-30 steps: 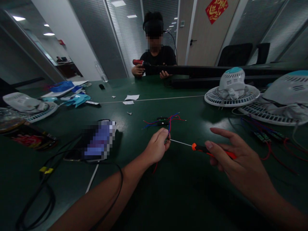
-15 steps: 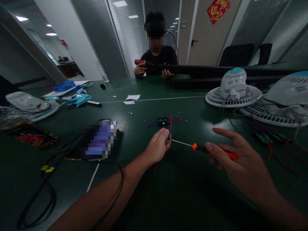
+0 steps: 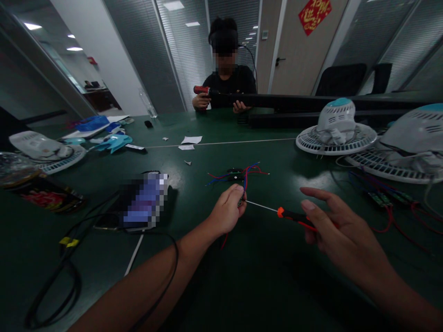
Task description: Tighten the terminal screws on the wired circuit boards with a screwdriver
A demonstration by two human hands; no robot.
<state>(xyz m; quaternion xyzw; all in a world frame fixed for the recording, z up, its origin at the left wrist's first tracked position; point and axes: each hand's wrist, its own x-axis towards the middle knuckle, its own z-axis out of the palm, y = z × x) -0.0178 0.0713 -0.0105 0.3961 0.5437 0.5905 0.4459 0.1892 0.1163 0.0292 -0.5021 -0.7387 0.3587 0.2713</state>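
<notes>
Green table (image 3: 270,272) bears a bottle (image 3: 44,192); left grip (image 3: 226,210) holds a wired part (image 3: 242,199), right grip (image 3: 341,230) a screwdriver (image 3: 290,215).

L hand (image 3: 226,210), fingers (image 3: 241,210) curled tight, forearm (image 3: 166,265) angled fwd; R hand (image 3: 341,230) part-curled, index (image 3: 317,193) extended.

From here I could slide the right hand (image 3: 341,233) over the tabletop (image 3: 277,281) on the near side of the screwdriver (image 3: 294,217), whose shaft bars the gap to the left hand (image 3: 226,210). Leftward, a smartphone (image 3: 143,203) and a black cable (image 3: 177,256) (arcing over the left forearm (image 3: 180,263)) obstruct me; rightward, circuit boards (image 3: 380,198) and white fans (image 3: 335,138) do.
</notes>
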